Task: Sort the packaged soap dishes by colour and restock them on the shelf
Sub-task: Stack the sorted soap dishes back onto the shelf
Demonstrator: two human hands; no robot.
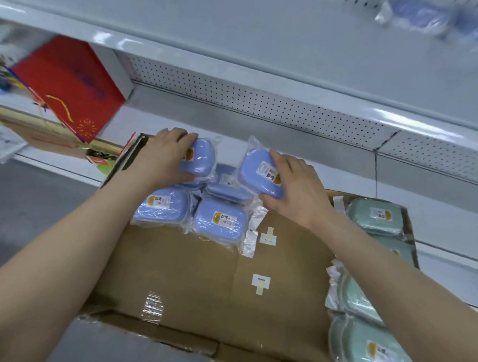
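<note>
My left hand [165, 159] grips a blue packaged soap dish [202, 157] at the far edge of a flattened cardboard sheet [208, 276]. My right hand [295, 189] holds a second blue packaged soap dish [258, 172], tilted up on its edge. Below and between them lie more blue packaged dishes [220, 219], [161, 204], piled close together. Several green packaged soap dishes [374, 214], [371, 344] lie along the cardboard's right side.
A white shelf [258, 136] with a perforated back panel runs behind the cardboard. Above it is another white shelf [227, 37] with blurred blue packages [421, 14] at the top right. A red gift bag [66, 86] stands at the left.
</note>
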